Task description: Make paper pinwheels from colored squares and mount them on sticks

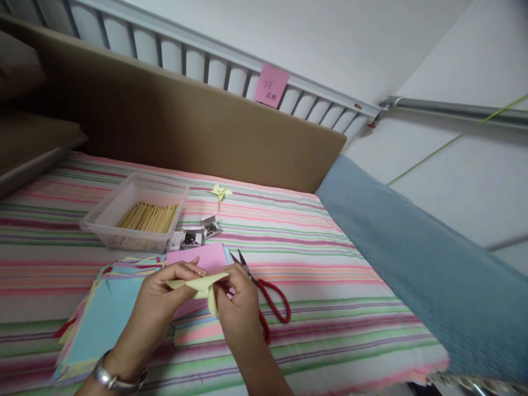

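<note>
A pale yellow paper pinwheel with folded blades is held between both hands, above the paper stacks. My left hand pinches its left side with thumb and fingers; a small tan tip shows by the fingertips, perhaps a stick end. On the other side, my right hand grips the pinwheel with its fingers curled, partly hidden behind the paper. Beneath them lies a stack of pink paper, with a stack of blue and other coloured sheets to its left. Red-handled scissors rest just right of my right hand.
A clear plastic box holds several wooden sticks. Two small open boxes of metal pins stand beside it. Farther back lies a finished-looking yellow pinwheel. A cardboard panel borders the striped cloth.
</note>
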`<action>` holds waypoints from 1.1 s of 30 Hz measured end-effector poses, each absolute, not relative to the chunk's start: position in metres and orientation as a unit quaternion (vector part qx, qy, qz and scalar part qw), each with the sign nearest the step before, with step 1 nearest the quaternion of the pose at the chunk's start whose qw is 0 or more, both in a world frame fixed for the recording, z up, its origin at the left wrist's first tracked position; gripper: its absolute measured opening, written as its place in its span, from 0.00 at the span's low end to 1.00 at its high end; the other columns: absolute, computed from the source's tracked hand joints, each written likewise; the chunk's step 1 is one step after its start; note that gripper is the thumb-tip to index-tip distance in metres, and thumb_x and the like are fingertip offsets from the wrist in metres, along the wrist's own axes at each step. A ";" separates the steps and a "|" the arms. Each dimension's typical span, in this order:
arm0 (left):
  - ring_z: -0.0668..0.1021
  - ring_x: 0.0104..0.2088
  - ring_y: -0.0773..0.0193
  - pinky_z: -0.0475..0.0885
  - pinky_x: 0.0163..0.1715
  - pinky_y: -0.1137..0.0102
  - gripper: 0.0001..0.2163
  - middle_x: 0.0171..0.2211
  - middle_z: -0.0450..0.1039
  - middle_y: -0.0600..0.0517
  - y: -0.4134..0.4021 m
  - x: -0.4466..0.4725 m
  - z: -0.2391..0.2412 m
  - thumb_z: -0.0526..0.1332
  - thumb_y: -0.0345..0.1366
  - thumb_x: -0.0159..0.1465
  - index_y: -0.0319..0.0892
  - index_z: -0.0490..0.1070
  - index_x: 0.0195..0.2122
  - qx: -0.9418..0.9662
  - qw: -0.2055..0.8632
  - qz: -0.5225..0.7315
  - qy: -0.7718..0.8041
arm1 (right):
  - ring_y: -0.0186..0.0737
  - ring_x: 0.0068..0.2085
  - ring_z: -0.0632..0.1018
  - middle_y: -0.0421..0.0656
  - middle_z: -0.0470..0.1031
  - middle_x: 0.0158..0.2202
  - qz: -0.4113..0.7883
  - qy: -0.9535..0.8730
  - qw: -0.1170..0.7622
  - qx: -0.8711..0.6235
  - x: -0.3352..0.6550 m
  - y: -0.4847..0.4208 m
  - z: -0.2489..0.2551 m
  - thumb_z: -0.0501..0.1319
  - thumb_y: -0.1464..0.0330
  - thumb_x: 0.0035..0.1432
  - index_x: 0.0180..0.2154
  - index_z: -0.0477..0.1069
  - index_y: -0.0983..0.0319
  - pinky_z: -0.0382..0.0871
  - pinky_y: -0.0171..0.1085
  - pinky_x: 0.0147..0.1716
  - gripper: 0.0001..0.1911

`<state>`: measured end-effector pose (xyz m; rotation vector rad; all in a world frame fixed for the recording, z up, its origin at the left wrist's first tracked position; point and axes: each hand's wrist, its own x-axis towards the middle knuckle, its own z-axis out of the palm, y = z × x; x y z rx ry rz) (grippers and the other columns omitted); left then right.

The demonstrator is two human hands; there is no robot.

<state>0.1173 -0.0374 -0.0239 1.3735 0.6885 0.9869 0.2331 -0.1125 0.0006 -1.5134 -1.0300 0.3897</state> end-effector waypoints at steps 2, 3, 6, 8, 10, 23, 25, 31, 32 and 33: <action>0.78 0.39 0.57 0.69 0.46 0.62 0.03 0.30 0.78 0.51 -0.037 0.117 -0.024 0.64 0.29 0.49 0.45 0.75 0.22 0.593 0.613 0.428 0.299 | 0.33 0.26 0.69 0.37 0.67 0.24 0.173 -0.443 0.595 -0.648 0.233 -0.113 0.001 0.58 0.78 0.48 0.23 0.69 0.61 0.62 0.30 0.26 0.07; 0.77 0.38 0.57 0.69 0.46 0.63 0.03 0.30 0.78 0.51 -0.037 0.117 -0.024 0.65 0.29 0.49 0.45 0.75 0.23 0.592 0.614 0.427 0.299 | 0.33 0.27 0.69 0.38 0.67 0.24 0.176 -0.443 0.595 -0.647 0.233 -0.113 0.001 0.58 0.77 0.48 0.23 0.70 0.61 0.62 0.30 0.26 0.07; 0.77 0.37 0.59 0.68 0.46 0.63 0.04 0.29 0.77 0.52 -0.037 0.117 -0.023 0.65 0.29 0.50 0.45 0.74 0.23 0.586 0.625 0.422 0.296 | 0.32 0.27 0.69 0.38 0.67 0.25 0.182 -0.439 0.597 -0.646 0.232 -0.113 0.000 0.58 0.77 0.48 0.23 0.71 0.61 0.62 0.30 0.26 0.07; 0.77 0.38 0.60 0.67 0.46 0.65 0.05 0.29 0.77 0.53 -0.038 0.117 -0.023 0.65 0.28 0.50 0.45 0.74 0.23 0.579 0.634 0.419 0.295 | 0.32 0.27 0.70 0.38 0.68 0.25 0.184 -0.435 0.598 -0.648 0.231 -0.113 -0.001 0.59 0.77 0.48 0.23 0.71 0.61 0.63 0.30 0.26 0.07; 0.77 0.38 0.60 0.67 0.46 0.66 0.05 0.29 0.77 0.53 -0.038 0.117 -0.023 0.65 0.27 0.49 0.45 0.74 0.23 0.570 0.640 0.418 0.301 | 0.33 0.28 0.71 0.39 0.69 0.25 0.192 -0.434 0.593 -0.651 0.231 -0.112 -0.001 0.59 0.77 0.48 0.24 0.72 0.61 0.64 0.30 0.27 0.07; 0.75 0.31 0.67 0.67 0.31 0.74 0.24 0.32 0.76 0.53 -0.019 0.111 -0.011 0.72 0.33 0.44 0.39 0.70 0.43 0.347 0.708 0.475 0.391 | 0.35 0.27 0.72 0.38 0.71 0.24 0.308 -0.458 0.434 -0.712 0.275 -0.121 -0.018 0.61 0.72 0.48 0.26 0.73 0.63 0.63 0.31 0.27 0.03; 0.75 0.31 0.67 0.67 0.32 0.74 0.25 0.32 0.76 0.52 -0.020 0.110 -0.009 0.72 0.33 0.43 0.38 0.70 0.43 0.335 0.712 0.474 0.394 | 0.34 0.26 0.70 0.38 0.70 0.23 0.301 -0.465 0.414 -0.722 0.274 -0.123 -0.022 0.61 0.72 0.48 0.25 0.73 0.63 0.61 0.31 0.26 0.02; 0.76 0.34 0.63 0.69 0.34 0.72 0.27 0.35 0.76 0.50 -0.017 0.110 -0.008 0.72 0.34 0.44 0.39 0.68 0.46 0.353 0.715 0.459 0.392 | 0.32 0.25 0.68 0.36 0.68 0.21 0.303 -0.448 0.446 -0.713 0.271 -0.119 -0.038 0.61 0.73 0.46 0.23 0.72 0.63 0.59 0.30 0.24 0.02; 0.76 0.38 0.61 0.69 0.37 0.71 0.28 0.37 0.76 0.49 -0.015 0.110 -0.008 0.72 0.35 0.44 0.40 0.68 0.47 0.362 0.710 0.463 0.389 | 0.32 0.24 0.68 0.36 0.68 0.21 0.308 -0.432 0.459 -0.713 0.274 -0.117 -0.040 0.61 0.73 0.46 0.23 0.72 0.63 0.59 0.30 0.24 0.02; 0.76 0.43 0.59 0.69 0.41 0.70 0.28 0.40 0.76 0.48 -0.012 0.109 -0.009 0.72 0.35 0.44 0.41 0.68 0.47 0.369 0.701 0.470 0.389 | 0.32 0.24 0.68 0.36 0.68 0.20 0.312 -0.408 0.471 -0.717 0.280 -0.113 -0.042 0.61 0.74 0.45 0.22 0.71 0.63 0.59 0.30 0.24 0.03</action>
